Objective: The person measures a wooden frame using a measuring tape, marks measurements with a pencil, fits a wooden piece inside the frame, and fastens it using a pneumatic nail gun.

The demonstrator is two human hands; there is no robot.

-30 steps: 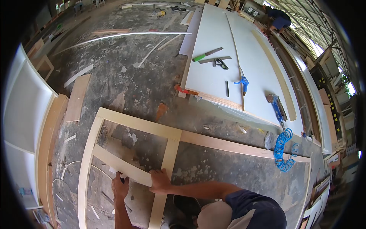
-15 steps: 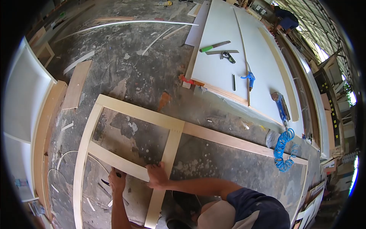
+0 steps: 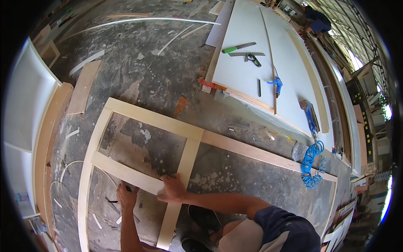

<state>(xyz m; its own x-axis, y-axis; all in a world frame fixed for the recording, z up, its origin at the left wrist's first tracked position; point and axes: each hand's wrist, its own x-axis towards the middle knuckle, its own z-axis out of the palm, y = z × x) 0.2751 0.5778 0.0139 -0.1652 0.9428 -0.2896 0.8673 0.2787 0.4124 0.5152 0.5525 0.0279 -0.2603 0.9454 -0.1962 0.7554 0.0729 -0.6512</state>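
My right hand (image 3: 173,189) is closed round the right end of a short pale wooden slat (image 3: 128,174), close to the frame's middle crossbar (image 3: 189,157). The slat slants across the left part of a long wooden frame (image 3: 151,117), its far end at the left bar (image 3: 87,180). Just below the slat, my left hand (image 3: 126,195) is curled, with a small dark thing at its fingers that I cannot make out. A black hooked thing (image 3: 112,201) shows beside it; whether it is held is unclear.
A white panel table (image 3: 239,80) bears a green-handled saw (image 3: 239,48), a combination square (image 3: 253,59), a blue air blow gun (image 3: 277,85) and a blue nail gun (image 3: 310,117) with a coiled hose (image 3: 310,164). Offcuts litter the floor. Another person (image 3: 317,21) bends at the far right.
The slat's left end has shifted slightly left onto the frame's left bar. Both hands stay near the slat, the left a little higher. The view has tilted slightly.
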